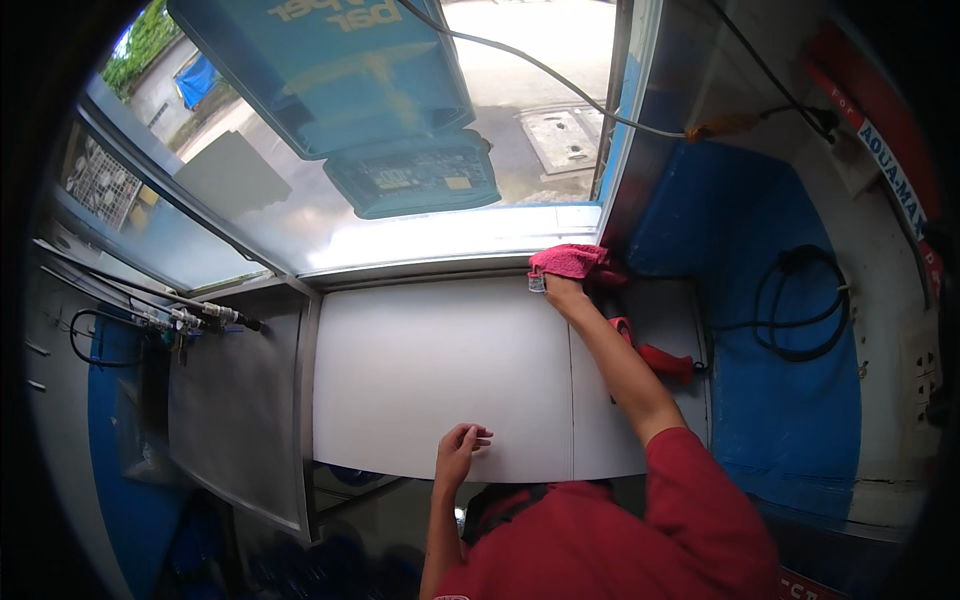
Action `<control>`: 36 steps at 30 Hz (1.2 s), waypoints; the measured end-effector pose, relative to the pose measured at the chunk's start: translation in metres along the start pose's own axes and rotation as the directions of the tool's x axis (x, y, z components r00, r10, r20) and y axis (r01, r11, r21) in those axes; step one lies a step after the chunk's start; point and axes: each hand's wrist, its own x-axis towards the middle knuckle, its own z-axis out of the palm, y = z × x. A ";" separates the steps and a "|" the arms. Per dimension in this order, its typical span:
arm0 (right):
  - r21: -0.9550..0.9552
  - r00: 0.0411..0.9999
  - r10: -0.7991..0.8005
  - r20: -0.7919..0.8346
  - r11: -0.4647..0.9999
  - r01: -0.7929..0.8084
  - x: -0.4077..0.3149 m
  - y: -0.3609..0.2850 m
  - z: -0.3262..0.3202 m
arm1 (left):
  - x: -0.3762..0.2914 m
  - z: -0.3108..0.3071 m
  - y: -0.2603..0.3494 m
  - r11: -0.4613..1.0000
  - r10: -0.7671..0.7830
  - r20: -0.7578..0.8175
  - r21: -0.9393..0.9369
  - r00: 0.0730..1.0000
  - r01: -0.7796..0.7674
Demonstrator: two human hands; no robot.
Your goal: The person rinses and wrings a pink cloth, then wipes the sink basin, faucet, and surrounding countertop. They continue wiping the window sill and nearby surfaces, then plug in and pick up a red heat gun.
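Note:
At the far edge of the white worktop (442,360), beneath the window, my right hand (561,286) grips a pink cloth (571,260). The cloth bunches over the fingers and hides most of them; a pale tag hangs from its left corner. My left hand (463,444) is over the near edge of the worktop, with nothing in it. Its fingers are loosely bent and apart. To the right of my forearm lies a red and black hand-held tool (667,363), partly covered by the arm, so its exact kind is unclear.
A stainless steel counter (247,390) with a raised rim adjoins the worktop on the left. Hose fittings (217,311) reach over it. A black cable (799,349) hangs coiled on the blue right-hand panel. A grey cable (547,71) crosses before the window, where a translucent blue sign hangs (375,90).

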 end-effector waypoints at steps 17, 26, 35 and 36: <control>0.325 0.919 -0.395 0.006 0.869 0.372 0.169 -0.361 0.142 | -0.042 -0.168 -0.068 0.964 0.000 -0.688 -0.193 0.725 -0.183; 0.452 0.921 -0.388 -0.020 0.818 0.355 0.136 -0.366 0.142 | 0.002 -0.142 -0.035 0.950 0.165 -0.786 -0.034 0.595 -0.309; 0.492 0.928 0.226 0.298 0.796 -0.352 0.036 -0.179 0.066 | 0.029 -0.142 -0.038 0.978 0.167 -0.724 0.036 0.669 -0.205; 0.581 0.949 0.239 0.204 0.751 -0.314 0.024 -0.179 0.058 | 0.030 -0.142 -0.039 0.985 0.149 -0.731 0.052 0.666 -0.163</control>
